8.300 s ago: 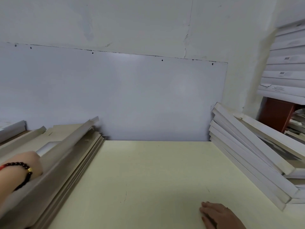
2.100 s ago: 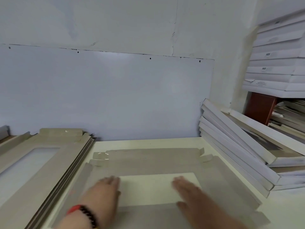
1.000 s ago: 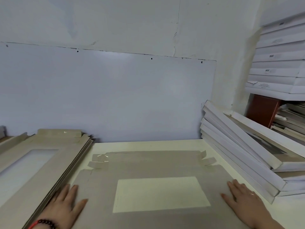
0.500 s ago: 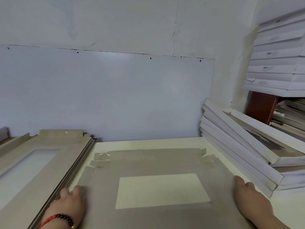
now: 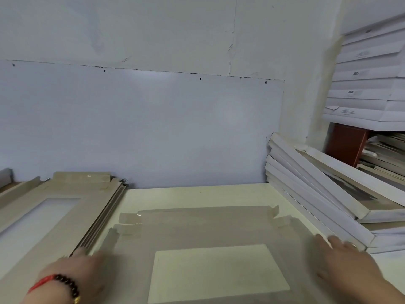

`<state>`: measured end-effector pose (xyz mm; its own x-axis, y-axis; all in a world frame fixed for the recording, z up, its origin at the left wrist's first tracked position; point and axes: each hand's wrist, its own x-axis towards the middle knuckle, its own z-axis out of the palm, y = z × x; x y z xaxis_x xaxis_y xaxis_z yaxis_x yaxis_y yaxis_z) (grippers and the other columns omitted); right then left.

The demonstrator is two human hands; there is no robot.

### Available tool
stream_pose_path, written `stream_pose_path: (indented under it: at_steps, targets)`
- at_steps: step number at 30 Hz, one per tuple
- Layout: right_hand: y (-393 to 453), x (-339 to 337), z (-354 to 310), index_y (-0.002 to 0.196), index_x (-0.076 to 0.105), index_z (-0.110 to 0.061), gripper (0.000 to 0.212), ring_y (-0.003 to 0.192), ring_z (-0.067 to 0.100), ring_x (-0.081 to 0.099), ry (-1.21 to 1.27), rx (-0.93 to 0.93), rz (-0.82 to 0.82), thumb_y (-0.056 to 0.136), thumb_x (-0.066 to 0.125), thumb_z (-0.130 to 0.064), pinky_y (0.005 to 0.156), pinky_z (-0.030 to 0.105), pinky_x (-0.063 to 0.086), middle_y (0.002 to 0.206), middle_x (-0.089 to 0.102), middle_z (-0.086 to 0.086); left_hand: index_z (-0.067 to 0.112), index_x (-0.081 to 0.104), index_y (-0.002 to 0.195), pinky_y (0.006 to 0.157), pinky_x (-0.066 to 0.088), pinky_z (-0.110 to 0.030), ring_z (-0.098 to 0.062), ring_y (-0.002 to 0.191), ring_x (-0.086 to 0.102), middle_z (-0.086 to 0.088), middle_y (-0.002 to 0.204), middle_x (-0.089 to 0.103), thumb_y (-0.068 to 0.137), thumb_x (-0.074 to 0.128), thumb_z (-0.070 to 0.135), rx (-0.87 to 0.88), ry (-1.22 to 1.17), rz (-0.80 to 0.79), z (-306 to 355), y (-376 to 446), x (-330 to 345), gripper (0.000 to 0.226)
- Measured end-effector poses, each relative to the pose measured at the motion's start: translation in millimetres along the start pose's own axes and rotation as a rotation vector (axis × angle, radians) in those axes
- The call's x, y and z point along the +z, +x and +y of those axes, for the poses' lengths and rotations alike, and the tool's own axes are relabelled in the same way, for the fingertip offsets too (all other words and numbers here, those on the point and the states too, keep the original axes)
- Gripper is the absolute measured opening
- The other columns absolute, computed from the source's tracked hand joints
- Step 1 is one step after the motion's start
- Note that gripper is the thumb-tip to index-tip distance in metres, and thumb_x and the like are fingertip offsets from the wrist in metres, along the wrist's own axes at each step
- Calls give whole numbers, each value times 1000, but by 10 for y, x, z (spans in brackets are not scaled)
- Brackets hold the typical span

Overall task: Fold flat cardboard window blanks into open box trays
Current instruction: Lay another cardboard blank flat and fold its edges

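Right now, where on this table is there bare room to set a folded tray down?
One bare strip of table lies between the flat blank and the back wall. The left is crowded by the blank stack, the right by leaning white boxes. The left hand and right hand sit at the blank's side edges.

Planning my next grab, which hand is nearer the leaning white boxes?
Right hand, beside the white boxes; left hand sits across the cardboard blank.

Pale yellow table (image 5: 197, 197), grey window blank (image 5: 208, 227) flat at centre, stack of blanks (image 5: 54, 216) at left, leaning folded white trays (image 5: 317, 194) at right
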<state>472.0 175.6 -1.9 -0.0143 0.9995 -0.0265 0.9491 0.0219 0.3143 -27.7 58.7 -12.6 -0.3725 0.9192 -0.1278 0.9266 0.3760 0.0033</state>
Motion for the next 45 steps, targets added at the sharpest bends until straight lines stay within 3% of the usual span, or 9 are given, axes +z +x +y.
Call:
stream_pose_path:
  at_steps: [5, 10, 16, 19, 21, 32, 36, 41, 45]
  targets:
    - [-145, -393, -1128, 153, 17, -11, 64, 147, 19, 18, 336, -560, 198, 99, 43, -32, 117, 25, 13, 162, 4, 5, 36, 39, 139, 104, 35, -33, -21, 131, 37, 2, 139, 43, 98, 36, 41, 253, 128, 221, 992, -27, -128, 42]
    - [-290, -248, -2045, 150, 21, -13, 58, 144, -5, 11, 978, -850, 176, 94, 36, -9, 115, 12, 9, 155, 5, -13, 18, 1, 154, 118, 0, -20, -10, 148, -1, 1, 162, -1, 101, 33, 29, 500, -191, 197, 1763, 41, 405, 63]
    - [97, 53, -1990, 155, 0, -26, 76, 146, 1, -10, 337, -812, 45, 90, 15, -62, 117, 30, -11, 160, -10, -12, 25, 50, 140, 108, 34, -25, -8, 137, 38, 8, 151, 35, 85, 33, 51, 559, -137, 223, 1614, 103, 662, 63]
    - [360, 145, -1741, 154, -4, -29, 83, 145, 5, -18, 253, -724, -33, 85, 9, -73, 115, 33, -14, 160, -15, -12, 29, 0, 154, 118, -5, -40, -14, 147, -12, 12, 158, -15, 85, 18, 75, 477, -18, 18, 1444, 349, 772, 85]
    - [538, 237, -1509, 154, -5, -32, 70, 145, 7, -18, 249, -625, -51, 95, 17, -64, 116, 35, -12, 160, -16, -12, 34, -7, 153, 117, -10, -40, -13, 146, -17, 14, 158, -18, 79, 14, 82, 402, 30, 32, 1252, 483, 764, 90]
    - [899, 729, -245, 155, 1, -26, 67, 148, 8, -3, 319, -38, -41, 98, 13, -59, 119, 37, 4, 161, -4, -11, 42, -3, 151, 120, 4, -37, -11, 148, -5, 17, 159, -9, 83, 13, 80, -17, -88, 74, 123, 861, 643, 79]
    - [889, 606, -157, 125, 52, -28, 46, 121, 13, 49, 128, 144, 76, 97, 18, -41, 96, 36, 36, 132, 52, -7, 34, 13, 151, 119, 14, -38, -18, 148, 4, 9, 161, 6, 92, 16, 66, -81, -74, 58, 138, 932, 582, 67]
    - [926, 120, -825, 84, 71, -14, 16, 84, 27, 63, -70, -119, 421, 69, 70, -17, 92, 45, 40, 88, 67, 7, 20, 37, 141, 118, 8, -41, -33, 147, 1, -2, 155, 17, 95, 19, 17, 60, 120, 254, 642, 1066, 329, 49]
    - [892, -89, -1681, 92, 74, -10, 26, 89, 22, 70, 415, -705, 636, 66, 77, -6, 77, 27, 56, 97, 71, 9, 19, 27, 147, 116, -8, -27, -22, 148, 3, -2, 159, 14, 93, 41, 15, 417, -28, 301, 1190, 1186, 282, 56]
